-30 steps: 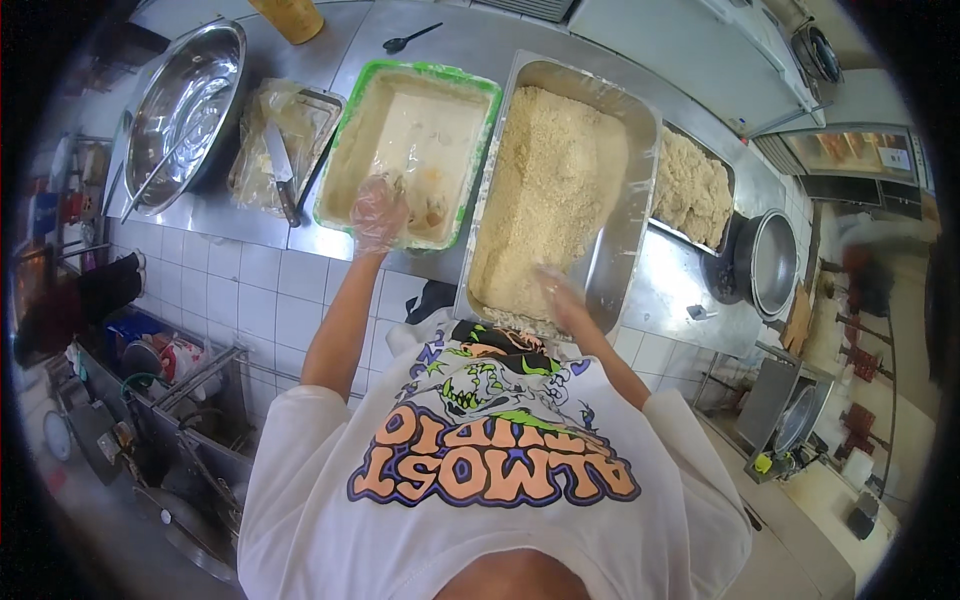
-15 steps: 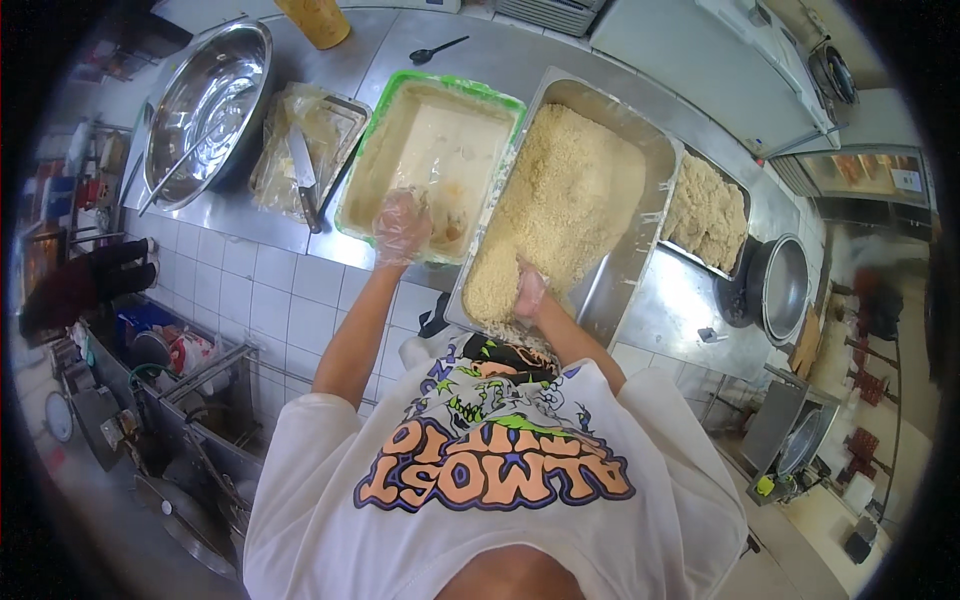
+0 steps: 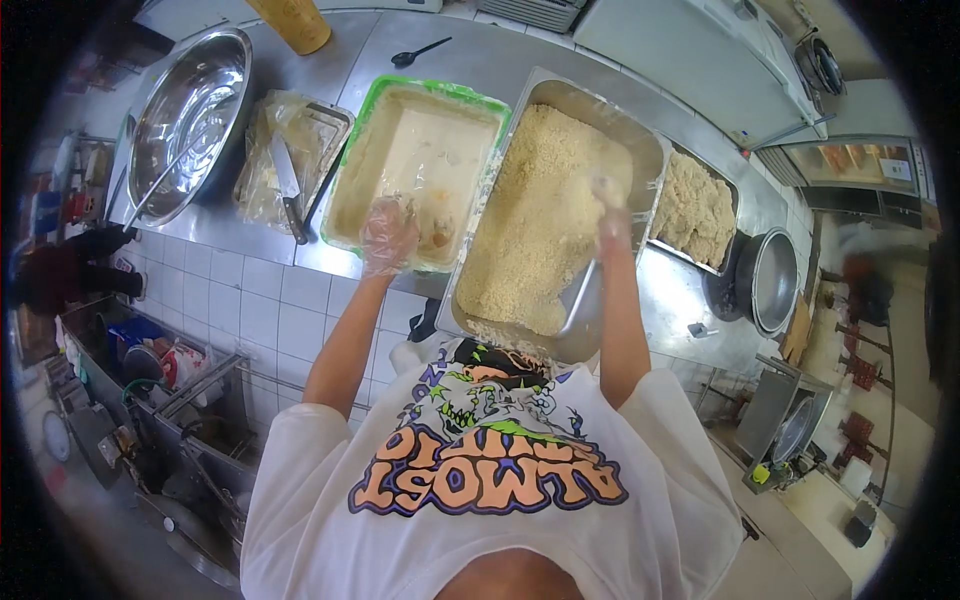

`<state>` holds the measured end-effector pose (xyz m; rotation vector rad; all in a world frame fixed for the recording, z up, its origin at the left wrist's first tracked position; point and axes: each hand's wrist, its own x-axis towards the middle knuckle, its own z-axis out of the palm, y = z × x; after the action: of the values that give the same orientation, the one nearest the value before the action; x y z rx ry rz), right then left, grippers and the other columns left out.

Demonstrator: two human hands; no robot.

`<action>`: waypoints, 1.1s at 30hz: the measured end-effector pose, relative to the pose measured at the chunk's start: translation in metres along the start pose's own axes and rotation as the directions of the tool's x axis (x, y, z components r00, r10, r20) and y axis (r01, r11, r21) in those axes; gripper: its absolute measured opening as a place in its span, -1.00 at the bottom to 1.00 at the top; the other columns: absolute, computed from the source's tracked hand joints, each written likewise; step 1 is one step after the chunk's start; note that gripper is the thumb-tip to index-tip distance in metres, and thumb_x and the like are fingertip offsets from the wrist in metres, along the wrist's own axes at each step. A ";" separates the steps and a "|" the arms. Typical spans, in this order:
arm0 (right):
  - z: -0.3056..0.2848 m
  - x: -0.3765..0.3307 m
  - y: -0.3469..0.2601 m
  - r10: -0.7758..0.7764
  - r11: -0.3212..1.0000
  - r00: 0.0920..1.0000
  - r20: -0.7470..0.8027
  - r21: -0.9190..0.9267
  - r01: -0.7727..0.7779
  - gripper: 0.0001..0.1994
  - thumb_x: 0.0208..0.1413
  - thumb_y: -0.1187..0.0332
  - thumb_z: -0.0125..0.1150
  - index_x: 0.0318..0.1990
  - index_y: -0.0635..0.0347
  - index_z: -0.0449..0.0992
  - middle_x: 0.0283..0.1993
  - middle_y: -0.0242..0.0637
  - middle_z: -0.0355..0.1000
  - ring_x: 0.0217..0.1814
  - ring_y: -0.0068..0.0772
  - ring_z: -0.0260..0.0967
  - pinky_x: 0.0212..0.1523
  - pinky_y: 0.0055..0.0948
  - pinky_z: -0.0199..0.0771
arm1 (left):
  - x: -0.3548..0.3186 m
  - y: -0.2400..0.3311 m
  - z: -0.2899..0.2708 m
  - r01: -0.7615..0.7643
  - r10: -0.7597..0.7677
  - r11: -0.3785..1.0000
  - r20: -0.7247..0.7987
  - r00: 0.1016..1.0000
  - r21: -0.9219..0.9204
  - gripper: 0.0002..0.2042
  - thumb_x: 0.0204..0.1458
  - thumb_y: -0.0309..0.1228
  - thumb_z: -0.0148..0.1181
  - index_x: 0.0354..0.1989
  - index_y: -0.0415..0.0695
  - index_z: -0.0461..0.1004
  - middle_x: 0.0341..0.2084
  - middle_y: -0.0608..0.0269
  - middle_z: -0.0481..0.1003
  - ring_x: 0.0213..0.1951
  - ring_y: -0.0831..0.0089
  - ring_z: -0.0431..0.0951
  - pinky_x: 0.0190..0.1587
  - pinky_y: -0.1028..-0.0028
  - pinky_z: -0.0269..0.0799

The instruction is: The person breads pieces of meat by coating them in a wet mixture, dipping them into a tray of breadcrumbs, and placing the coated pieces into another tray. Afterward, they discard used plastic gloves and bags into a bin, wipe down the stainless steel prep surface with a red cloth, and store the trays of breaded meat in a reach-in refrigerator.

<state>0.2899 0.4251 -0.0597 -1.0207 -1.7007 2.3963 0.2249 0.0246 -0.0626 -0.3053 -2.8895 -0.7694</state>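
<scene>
The right hand [image 3: 610, 222] has moved from the near rim of the steel tray of breadcrumbs [image 3: 545, 215] a moment ago to well out over the crumb bed, toward the tray's far right side. It is blurred, so whether it grips a piece or is spread flat cannot be told. The left hand [image 3: 388, 237], in a clear plastic glove, has barely shifted: it hangs over the near end of the green-rimmed tub of pale batter [image 3: 420, 170], fingers curled loosely around what looks like a battered piece, though the glove hides it. Judging by this, the work has passed from batter to crumbs, with the right hand now coating. Beyond the crumb tray a smaller tray of already breaded pieces [image 3: 697, 210] sits on the steel desk [image 3: 480, 60]. A knife [image 3: 288, 185] lies on a plastic-wrapped tray to the left, beside a large steel bowl [image 3: 190, 110].
</scene>
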 end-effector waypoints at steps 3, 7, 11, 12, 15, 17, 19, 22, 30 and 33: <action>0.006 0.034 -0.018 -0.255 0.949 0.959 -0.126 -0.223 0.223 -0.54 0.23 0.07 0.08 0.17 0.14 0.43 0.13 -0.31 0.43 0.15 -0.36 0.35 0.16 -0.34 0.32 | -0.001 0.001 -0.002 0.002 -0.002 0.999 0.004 1.000 -0.032 -0.73 -0.05 -0.25 0.25 -0.30 -0.20 0.51 -0.35 -0.05 0.51 -0.29 -0.02 0.53 -0.24 0.11 0.45; 0.025 0.051 -0.042 -0.158 0.987 0.971 -0.180 -0.005 0.159 -0.56 0.22 0.15 0.14 0.19 0.18 0.42 0.12 -0.33 0.44 0.15 -0.38 0.34 0.19 -0.36 0.28 | -0.003 0.000 -0.006 0.010 -0.012 0.997 -0.032 0.999 -0.070 -0.73 -0.06 -0.25 0.25 -0.31 -0.21 0.51 -0.33 -0.07 0.52 -0.26 -0.04 0.53 -0.21 0.09 0.45; 0.063 0.047 -0.016 -0.399 0.717 0.917 0.024 -0.615 0.328 -0.61 0.22 0.19 0.12 0.10 0.23 0.48 0.04 -0.19 0.52 0.08 -0.36 0.41 0.14 -0.42 0.34 | -0.002 0.003 -0.007 0.020 -0.020 1.000 -0.006 1.000 -0.012 -0.74 -0.06 -0.26 0.25 -0.30 -0.20 0.51 -0.33 -0.07 0.52 -0.25 -0.02 0.53 -0.21 0.10 0.45; 0.077 0.043 -0.002 -0.407 0.651 0.910 0.081 -0.673 0.351 -0.64 0.23 0.24 0.09 0.08 0.24 0.50 0.03 -0.16 0.53 0.07 -0.36 0.43 0.13 -0.43 0.35 | -0.001 0.004 -0.007 -0.001 0.001 0.999 -0.006 1.000 -0.035 -0.74 -0.07 -0.27 0.25 -0.30 -0.20 0.51 -0.33 -0.06 0.51 -0.26 -0.02 0.54 -0.21 0.11 0.46; 0.121 0.009 0.047 -0.179 0.616 0.957 0.226 -0.733 0.288 -0.65 0.23 0.38 -0.02 0.14 0.24 0.44 0.16 -0.14 0.44 0.14 -0.28 0.39 0.17 -0.39 0.33 | -0.004 -0.002 -0.008 -0.039 0.038 0.998 -0.021 0.999 -0.040 -0.74 -0.09 -0.27 0.27 -0.32 -0.19 0.49 -0.37 -0.03 0.49 -0.32 -0.01 0.53 -0.28 0.12 0.46; 0.124 -0.012 0.095 -0.185 0.533 0.934 0.306 -0.768 0.356 -0.60 0.26 0.39 -0.11 0.23 0.24 0.35 0.29 -0.10 0.31 0.29 -0.20 0.26 0.32 -0.35 0.16 | -0.002 -0.005 -0.005 -0.071 0.070 0.997 -0.042 0.997 -0.033 -0.74 -0.10 -0.27 0.30 -0.33 -0.19 0.47 -0.40 -0.01 0.48 -0.38 0.00 0.52 -0.35 0.14 0.46; 0.106 -0.019 0.150 -0.122 0.574 0.942 0.312 -0.753 0.324 -0.55 0.33 0.27 -0.22 0.30 0.23 0.26 0.39 -0.08 0.16 0.44 -0.16 0.06 0.44 -0.33 -0.07 | -0.004 -0.005 0.000 -0.118 0.116 0.993 -0.102 0.988 -0.009 -0.75 -0.10 -0.29 0.29 -0.32 -0.17 0.48 -0.40 -0.01 0.48 -0.38 0.00 0.51 -0.34 0.14 0.45; 0.080 -0.060 0.166 0.104 0.659 0.902 0.418 -0.709 0.252 -0.49 0.37 0.14 -0.33 0.36 0.20 0.18 0.47 -0.11 0.03 0.52 -0.17 -0.10 0.48 -0.31 -0.20 | -0.003 -0.001 -0.007 -0.006 0.006 0.999 0.012 1.000 -0.035 -0.74 -0.08 -0.26 0.27 -0.33 -0.20 0.48 -0.34 -0.03 0.50 -0.29 0.00 0.53 -0.24 0.13 0.46; 0.105 -0.108 0.106 0.754 0.523 0.652 0.077 -0.672 -0.525 -0.46 0.25 0.00 -0.04 0.29 0.09 0.29 0.41 -0.14 0.12 0.45 -0.22 0.03 0.40 -0.19 0.04 | -0.006 -0.011 0.003 -0.100 0.099 0.995 -0.046 0.994 -0.027 -0.75 -0.05 -0.25 0.25 -0.36 -0.19 0.47 -0.40 -0.01 0.50 -0.36 0.01 0.53 -0.29 0.15 0.46; 0.063 -0.082 0.164 0.680 0.733 0.688 0.253 -0.234 -0.638 -0.41 0.24 -0.08 -0.03 0.24 0.18 0.33 0.27 -0.13 0.32 0.30 -0.14 0.27 0.27 -0.09 0.29 | -0.002 -0.004 0.004 -0.078 0.077 0.996 -0.032 0.997 -0.039 -0.76 -0.04 -0.26 0.25 -0.37 -0.19 0.47 -0.41 -0.01 0.50 -0.38 0.01 0.53 -0.31 0.14 0.46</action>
<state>0.3757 0.2755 -0.1475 -1.5693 -1.8297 3.0731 0.2255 0.0231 -0.0684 -0.4036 -2.8180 -0.8131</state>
